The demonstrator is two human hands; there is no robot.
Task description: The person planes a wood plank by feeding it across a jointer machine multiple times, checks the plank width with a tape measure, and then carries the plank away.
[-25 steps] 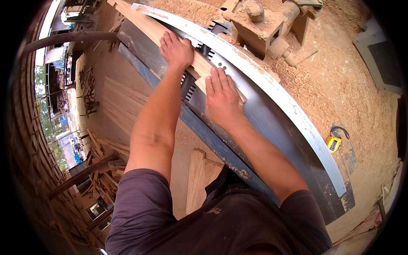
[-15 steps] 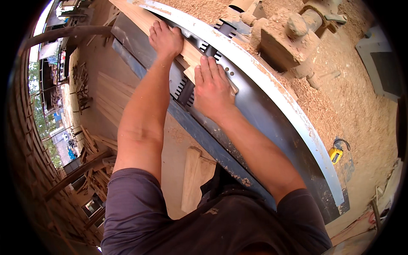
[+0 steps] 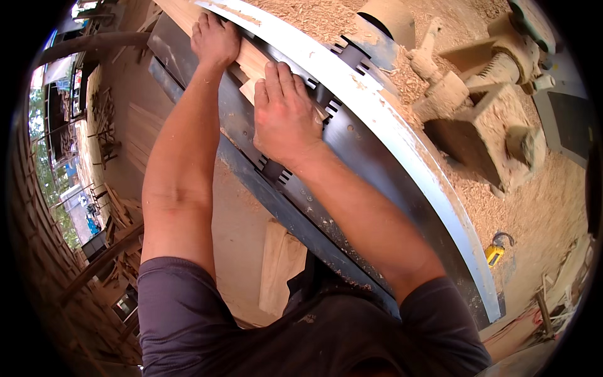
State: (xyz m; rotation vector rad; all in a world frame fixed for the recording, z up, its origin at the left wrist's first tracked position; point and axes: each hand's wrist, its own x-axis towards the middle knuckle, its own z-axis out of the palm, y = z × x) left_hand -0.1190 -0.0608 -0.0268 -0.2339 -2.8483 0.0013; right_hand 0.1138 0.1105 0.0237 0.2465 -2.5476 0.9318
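Observation:
A pale wooden board (image 3: 251, 61) lies on the dark metal bed (image 3: 383, 169) of a jointer, alongside its long bright fence (image 3: 377, 94). My left hand (image 3: 215, 43) is farther up the board, its fingers bent over the top. Nearer me, my right hand (image 3: 286, 116) grips the board's near end, fingers pointing forward and close together. Its thumb and palm side are hidden. The toothed gap (image 3: 274, 169) in the bed shows on both sides of my right wrist.
Beyond the fence, wood shavings cover a dusty machine part (image 3: 483, 132) and the surface around it. A yellow tape measure (image 3: 494, 254) lies at the right. Wooden offcuts (image 3: 279, 267) stand below the bed's near edge; more planks (image 3: 141, 135) lie at the left.
Both hands and the board have slid forward and left along the fence. The board's near end is now closer to the toothed gap's far side. The whole view has also shifted slightly.

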